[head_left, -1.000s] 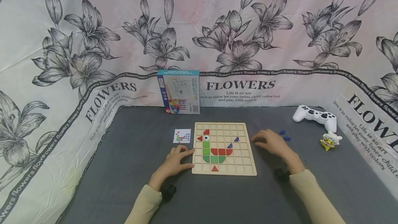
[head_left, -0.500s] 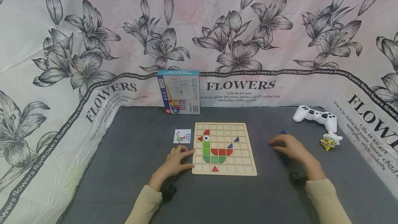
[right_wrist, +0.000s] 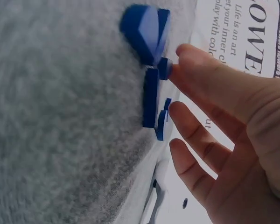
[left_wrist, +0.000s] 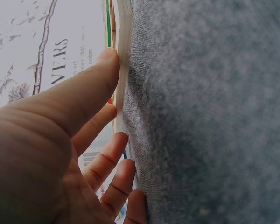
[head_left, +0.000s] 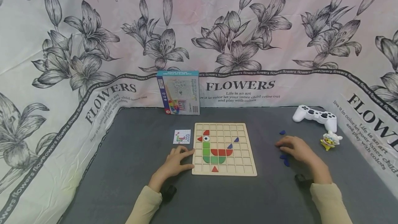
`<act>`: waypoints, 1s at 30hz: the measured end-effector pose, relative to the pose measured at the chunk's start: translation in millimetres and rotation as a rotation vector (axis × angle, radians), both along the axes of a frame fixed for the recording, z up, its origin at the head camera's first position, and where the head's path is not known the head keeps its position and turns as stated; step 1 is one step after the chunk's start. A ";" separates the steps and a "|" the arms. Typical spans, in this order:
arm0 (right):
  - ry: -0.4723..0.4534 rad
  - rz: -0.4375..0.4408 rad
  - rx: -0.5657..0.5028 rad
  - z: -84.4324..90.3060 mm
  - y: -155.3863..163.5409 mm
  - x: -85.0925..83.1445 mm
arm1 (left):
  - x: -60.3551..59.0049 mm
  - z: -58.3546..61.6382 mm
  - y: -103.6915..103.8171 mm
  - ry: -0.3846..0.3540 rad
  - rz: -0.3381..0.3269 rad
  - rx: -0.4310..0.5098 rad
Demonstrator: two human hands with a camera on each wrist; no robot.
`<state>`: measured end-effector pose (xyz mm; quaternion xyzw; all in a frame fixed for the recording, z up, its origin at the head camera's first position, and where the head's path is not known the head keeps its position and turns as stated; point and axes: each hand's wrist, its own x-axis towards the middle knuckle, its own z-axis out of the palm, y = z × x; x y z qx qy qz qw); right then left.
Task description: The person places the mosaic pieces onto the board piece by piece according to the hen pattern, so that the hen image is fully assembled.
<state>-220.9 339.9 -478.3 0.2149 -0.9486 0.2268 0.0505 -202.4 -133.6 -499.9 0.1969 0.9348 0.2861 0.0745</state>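
Note:
My left hand (head_left: 174, 161) rests at the left edge of a wooden grid board (head_left: 240, 163), thumb and fingertips against its rim; the left wrist view has the thumb on the board's edge (left_wrist: 124, 60). Red, green and blue pieces form a bird-like figure on the board, including a red triangle (head_left: 215, 169) and a green strip (head_left: 214, 159). To the right of the board, my right hand (head_left: 295, 148) is low over loose blue pieces (head_left: 286, 162). In the right wrist view its index fingertip meets a small blue piece (right_wrist: 164, 68), thumb apart from it; other blue pieces (right_wrist: 150, 98) lie around.
A pattern card (head_left: 181, 136) lies by the board's upper left. Behind it a box (head_left: 180, 94) stands against the flowered cloth. At the right are a white game controller (head_left: 314, 115) and a small yellow-and-white figurine (head_left: 329, 141). Another blue piece (head_left: 282, 132) lies beyond the right hand.
My right hand has moved from the board's right edge rightward to the blue pieces, some of which now show nearer to me. The left hand stays at the board's edge.

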 end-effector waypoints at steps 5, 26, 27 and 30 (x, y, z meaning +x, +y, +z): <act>-0.030 -0.001 -0.001 2.2 1.0 1.8 | 0.9 1.0 0.2 -0.003 0.003 0.009; -0.085 -0.109 0.048 -0.7 -1.4 2.4 | 1.3 1.5 -1.9 -0.003 -0.016 0.039; -0.096 -0.124 0.054 -0.4 -1.9 2.8 | 1.4 1.6 -1.9 -0.001 -0.018 0.037; -0.124 -0.155 0.067 0.5 -3.2 3.5 | 1.0 2.1 -1.5 -0.001 -0.016 0.035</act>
